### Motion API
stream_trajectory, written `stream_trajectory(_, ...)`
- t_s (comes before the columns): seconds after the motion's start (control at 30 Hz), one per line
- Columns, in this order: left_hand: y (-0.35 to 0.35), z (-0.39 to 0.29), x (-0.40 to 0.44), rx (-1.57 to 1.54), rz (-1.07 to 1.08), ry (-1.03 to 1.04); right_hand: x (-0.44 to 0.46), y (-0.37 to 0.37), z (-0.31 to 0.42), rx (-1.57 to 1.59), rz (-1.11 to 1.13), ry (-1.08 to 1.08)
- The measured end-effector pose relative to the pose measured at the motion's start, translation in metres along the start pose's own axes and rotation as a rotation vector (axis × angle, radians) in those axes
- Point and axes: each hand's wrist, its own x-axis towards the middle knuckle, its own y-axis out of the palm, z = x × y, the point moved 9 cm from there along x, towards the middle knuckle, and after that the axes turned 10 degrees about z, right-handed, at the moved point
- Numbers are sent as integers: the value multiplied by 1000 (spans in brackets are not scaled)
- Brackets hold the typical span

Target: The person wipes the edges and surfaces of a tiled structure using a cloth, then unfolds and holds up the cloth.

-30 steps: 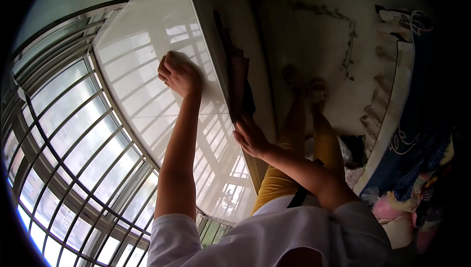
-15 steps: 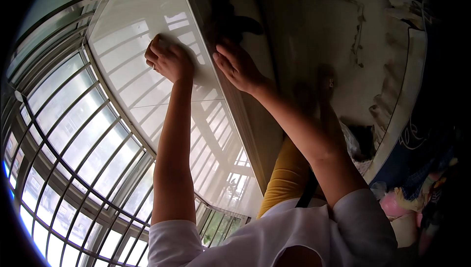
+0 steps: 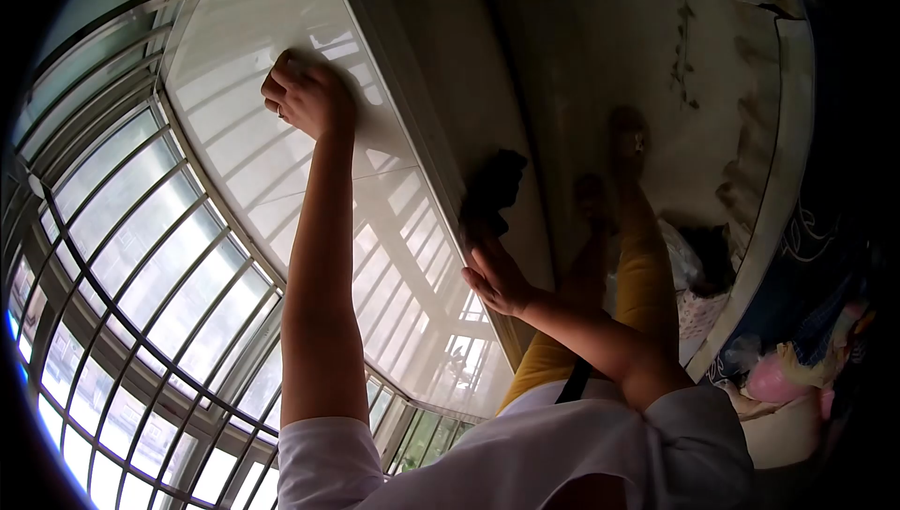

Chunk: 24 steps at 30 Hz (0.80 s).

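My left hand (image 3: 311, 97) rests on the glossy white sill (image 3: 248, 18) in the upper part of the view. Its fingers are curled under, with a ring on one of them; anything inside the grip is hidden beneath them. Lower down and to the right, my right hand (image 3: 502, 277) is beside the sill's front edge. From its fingertips extends a black, crumpled, cloth-like thing (image 3: 499, 184), seen against the shaded side below the sill. The fingers' ends are lost in the dark of this cloth.
Barred windows (image 3: 141, 229) curve along the left of the sill. My legs in yellow trousers (image 3: 647, 266) are below on the dim floor. At the right lie a bag (image 3: 684, 257), a pale edge (image 3: 787, 135) and a pile with a pink item (image 3: 773, 377).
My right hand has moved down along the sill's edge toward my body, with the black cloth moving along. My left hand has shifted slightly up and left on the sill, still curled.
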Motion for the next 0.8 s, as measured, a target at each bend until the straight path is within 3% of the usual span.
stream_trajectory(0.07, 1, 1, 1, -6, -1, 5, -9, 4, 5, -20, -6, -32)
stream_trajectory(0.13, 2, 3, 0, 2, -1, -17, -7, 1, 4, -149, -135, 45)
stream_trajectory(0.23, -1, -3, 0, 14, 25, -15, 35, -16, -16, -164, -127, 149)
stream_trajectory(0.3, 0, -2, 0, -4, 36, -22, 72, -43, -21, -40, -354, 38)
stream_trajectory(0.37, 11, 7, 8, -14, 50, -25, 102, -50, -36, -97, -229, 28)
stream_trajectory(0.4, 23, 19, 15, 51, -5, 38, 104, -55, -28, 48, -143, 167)
stream_trajectory(0.5, 24, 15, 14, 111, -39, 141, 66, -43, -22, 117, -276, 33)
stream_trajectory(0.57, 2, 0, 2, -24, 47, -63, 25, -16, -28, 120, -186, 0)
stream_trajectory(0.63, 1, -2, 2, -33, 55, -62, -32, 24, -42, 115, -49, 85)
stream_trajectory(0.8, 4, 3, 4, -41, 59, -69, -113, 59, -3, -158, 57, -51)
